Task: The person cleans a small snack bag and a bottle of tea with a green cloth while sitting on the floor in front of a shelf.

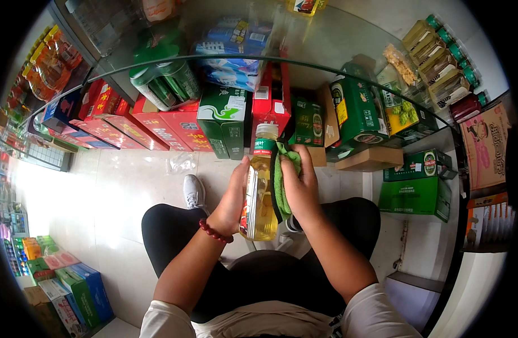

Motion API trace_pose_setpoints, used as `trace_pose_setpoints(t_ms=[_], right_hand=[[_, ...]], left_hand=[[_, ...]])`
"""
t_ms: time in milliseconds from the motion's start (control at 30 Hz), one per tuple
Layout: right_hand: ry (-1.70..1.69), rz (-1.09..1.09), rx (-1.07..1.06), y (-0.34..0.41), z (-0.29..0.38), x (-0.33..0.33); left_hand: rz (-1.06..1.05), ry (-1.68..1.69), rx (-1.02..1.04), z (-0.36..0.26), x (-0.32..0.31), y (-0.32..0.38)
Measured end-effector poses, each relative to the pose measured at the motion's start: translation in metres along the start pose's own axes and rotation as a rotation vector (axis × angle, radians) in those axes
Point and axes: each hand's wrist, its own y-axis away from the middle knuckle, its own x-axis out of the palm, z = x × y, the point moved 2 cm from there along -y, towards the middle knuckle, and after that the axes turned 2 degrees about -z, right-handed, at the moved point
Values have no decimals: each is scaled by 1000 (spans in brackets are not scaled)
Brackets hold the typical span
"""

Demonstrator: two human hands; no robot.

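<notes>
Upright between my hands is a clear plastic bottle (265, 198) of yellow liquid, with a pale cap and a green neck band. Its label bears writing. My left hand (233, 196) grips the bottle's left side, thumb pointing up along it. A folded green cloth (281, 181) with a dark edge is bunched in my right hand (299, 181), which presses it against the bottle's right side. The bottle is above my lap, in front of the low row of cartons.
A glass shelf (326, 42) runs across in front, holding another yellow bottle (303, 6). Red cartons (170, 126) and green beer cartons (360, 112) stand below it. Several green-capped bottles (442, 63) line the right. Crumpled clear plastic (181, 163) lies on the tiled floor (115, 190).
</notes>
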Motion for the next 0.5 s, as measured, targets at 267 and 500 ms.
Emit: trace_pose_setpoints(t_ms=[267, 500], right_hand=[[246, 38, -115, 15, 9, 3], [297, 144, -142, 41, 8, 15]], left_hand=[[-45, -153, 162, -7, 1, 8], [-115, -22, 351, -22, -9, 9]])
